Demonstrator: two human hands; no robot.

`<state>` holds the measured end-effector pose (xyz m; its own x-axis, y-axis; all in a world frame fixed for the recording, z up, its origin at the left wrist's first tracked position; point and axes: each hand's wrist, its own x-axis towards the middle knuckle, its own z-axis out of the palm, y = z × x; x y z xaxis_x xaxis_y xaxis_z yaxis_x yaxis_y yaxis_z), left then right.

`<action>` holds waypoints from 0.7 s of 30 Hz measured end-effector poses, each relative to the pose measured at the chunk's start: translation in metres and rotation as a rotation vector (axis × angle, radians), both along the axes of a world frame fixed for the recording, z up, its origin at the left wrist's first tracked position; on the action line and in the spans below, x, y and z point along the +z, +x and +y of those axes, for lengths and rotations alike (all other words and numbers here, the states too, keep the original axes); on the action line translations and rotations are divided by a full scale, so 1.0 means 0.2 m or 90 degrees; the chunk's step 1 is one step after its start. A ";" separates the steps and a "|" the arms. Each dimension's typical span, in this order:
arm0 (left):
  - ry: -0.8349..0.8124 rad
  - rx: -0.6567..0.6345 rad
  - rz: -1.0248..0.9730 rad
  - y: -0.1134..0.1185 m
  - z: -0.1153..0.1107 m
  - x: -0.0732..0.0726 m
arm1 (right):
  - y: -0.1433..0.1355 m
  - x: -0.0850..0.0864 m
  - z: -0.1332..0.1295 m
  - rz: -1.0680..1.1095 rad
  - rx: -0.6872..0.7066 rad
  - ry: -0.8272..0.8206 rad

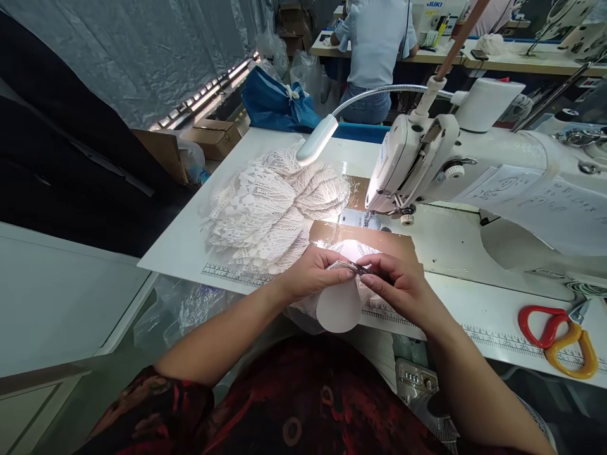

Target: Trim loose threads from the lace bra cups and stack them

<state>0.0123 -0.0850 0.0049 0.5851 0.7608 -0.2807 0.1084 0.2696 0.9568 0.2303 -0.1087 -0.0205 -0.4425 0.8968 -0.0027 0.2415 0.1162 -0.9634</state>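
We count two hands on one white, cup-shaped piece (339, 308) at the front edge of the bench (177, 243), just before the sewing machine (441, 164). Our left hand (308, 273) has its fingers pinched on the piece's upper rim; our right hand (403, 287) has its fingers closed on one small dark tool (361, 269) at that rim.

Around us we see one lamp (318, 140) reaching over the bench, one heap of lace (265, 205) with layers too many to count, and one pair of scissors (554, 328) with one red and one orange loop. One blue bundle (277, 104) sits behind; farther off, one co-worker (377, 47) sits at another bench.

Our hands hide some of the piece: we see a smooth, rounded lower part and patterned lace beside it.
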 end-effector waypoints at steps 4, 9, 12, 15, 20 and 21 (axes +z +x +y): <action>-0.018 0.004 0.017 0.03 0.01 0.02 | 0.01 -0.01 0.02 0.026 0.005 0.012; -0.016 0.009 0.028 0.05 0.02 0.03 | 0.02 -0.04 0.05 0.050 0.000 0.042; -0.026 0.005 0.029 0.07 0.02 0.02 | 0.03 -0.05 0.04 0.065 0.006 0.016; -0.025 -0.004 0.058 0.08 0.02 0.02 | 0.05 -0.05 0.03 0.070 0.015 -0.014; -0.010 -0.009 0.097 0.11 0.02 0.06 | 0.08 -0.05 0.02 0.063 0.006 0.012; -0.006 -0.004 0.099 0.12 0.01 0.07 | 0.08 -0.05 0.03 0.072 -0.006 0.010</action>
<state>0.0358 -0.0822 0.0194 0.5393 0.7542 -0.3746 0.2565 0.2765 0.9261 0.2453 -0.1035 -0.0308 -0.4301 0.9007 0.0605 0.1322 0.1291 -0.9828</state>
